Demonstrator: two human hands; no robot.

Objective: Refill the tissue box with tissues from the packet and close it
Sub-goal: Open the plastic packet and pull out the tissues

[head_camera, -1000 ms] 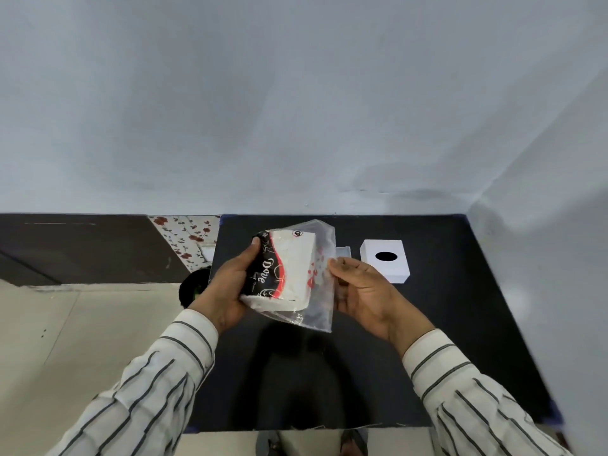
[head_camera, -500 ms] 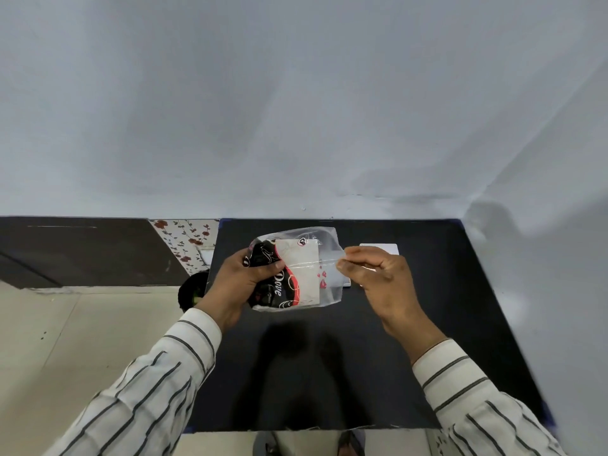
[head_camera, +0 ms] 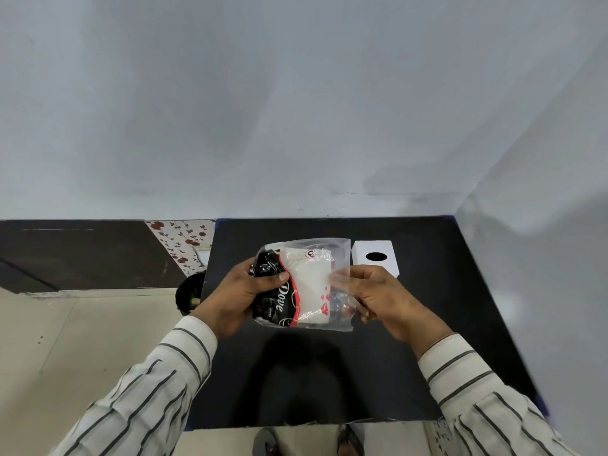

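Your left hand [head_camera: 241,299] clamps the packet [head_camera: 304,284] above the worktop [head_camera: 444,324]. Your right hand [head_camera: 381,299] pinches its clear end. The box [head_camera: 375,256] sits behind.

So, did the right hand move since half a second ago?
Yes. The right hand has come down toward the person and no longer covers the white tissue box, whose top with the dark opening now shows fully.
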